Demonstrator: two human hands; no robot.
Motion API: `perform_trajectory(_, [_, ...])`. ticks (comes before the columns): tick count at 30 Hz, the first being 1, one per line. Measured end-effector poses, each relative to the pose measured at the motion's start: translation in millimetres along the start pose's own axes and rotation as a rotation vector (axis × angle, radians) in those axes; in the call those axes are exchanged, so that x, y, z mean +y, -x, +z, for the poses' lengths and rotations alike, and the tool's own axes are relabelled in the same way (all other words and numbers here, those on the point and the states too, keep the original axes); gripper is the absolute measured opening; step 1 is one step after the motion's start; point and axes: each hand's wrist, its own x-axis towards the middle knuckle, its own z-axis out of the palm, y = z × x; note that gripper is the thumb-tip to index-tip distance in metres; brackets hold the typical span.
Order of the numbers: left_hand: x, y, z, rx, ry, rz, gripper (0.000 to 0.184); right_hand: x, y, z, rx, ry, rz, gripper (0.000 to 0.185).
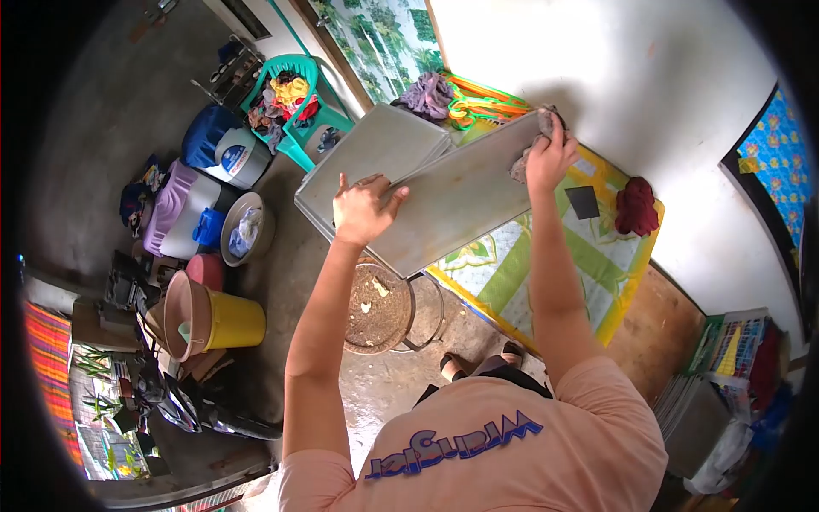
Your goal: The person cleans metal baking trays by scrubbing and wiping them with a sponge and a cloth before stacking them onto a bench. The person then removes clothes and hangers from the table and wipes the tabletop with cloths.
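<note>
A grey rectangular metal tray (pixel 473 200) is held tilted in front of me, with faint brownish marks on its face. My left hand (pixel 368 209) grips its left end, thumb on the surface and index finger raised. At the far right corner, my right hand (pixel 550 160) closes around a grey rag (pixel 519 167) pressed against the tray. Behind it, a second grey metal tray (pixel 375 145) shows partly, overlapped by the first. Below them stands a round brown-topped stool (pixel 375 320) with small pale bits on its seat.
On the patterned tablecloth (pixel 512 264) lie a dark flat piece (pixel 583 202), a dark red cloth (pixel 636 207), plastic hangers (pixel 482 98) and a purple cloth (pixel 429 96). A green chair (pixel 294 154) holds clothes. Leftward are a yellow bucket (pixel 235 320) and a basin (pixel 263 205).
</note>
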Motion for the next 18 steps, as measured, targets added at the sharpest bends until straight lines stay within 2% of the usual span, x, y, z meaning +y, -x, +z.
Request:
perform_trajectory(2, [3.4, -4.4, -6.6, -0.067, 0.003, -0.033, 0.040, 13.6, -1.8, 1.3, -0.025, -0.004, 0.071, 0.044])
perform_trajectory(4, [-4.8, -6.4, 2.9, 0.024, 0.027, 0.001, 0.039, 34.5, 16.0, 10.1, -0.042, -0.027, 0.095, 0.043])
perform_trajectory(5, [-7.9, -5.7, 7.8, 0.063, 0.039, 0.012, 0.039, 49.1, 31.2, 15.2, -0.083, -0.001, 0.201, 0.043])
perform_trajectory(9, [-6.9, -12.0, 4.0, -0.009, 0.010, -0.032, 0.037, 87.1, 89.8, 25.6, -0.245, 0.075, 0.637, 0.045])
perform_trajectory(11, [-11.7, -11.6, 9.4, 0.020, 0.032, -0.035, 0.036, 143.3, 122.7, 54.6, -0.315, -0.023, 0.703, 0.047])
perform_trajectory(12, [-13.5, -10.8, 11.0, 0.014, 0.028, -0.046, 0.036, 148.8, 129.5, 58.3, -0.351, -0.073, 0.735, 0.049])
perform_trajectory(13, [-14.7, -11.1, 11.8, 0.011, 0.023, -0.057, 0.036, 149.7, 139.0, 65.8, -0.325, -0.123, 0.747, 0.051])
perform_trajectory(16, [-15.6, -13.4, 12.2, -0.012, -0.006, -0.106, 0.034, 121.8, 179.2, 68.2, -0.556, -0.146, 0.887, 0.048])
perform_trajectory(18, [-16.9, -14.3, 14.4, -0.023, -0.025, -0.130, 0.034, 73.3, 233.4, 51.6, -0.542, -0.150, 0.790, 0.045])
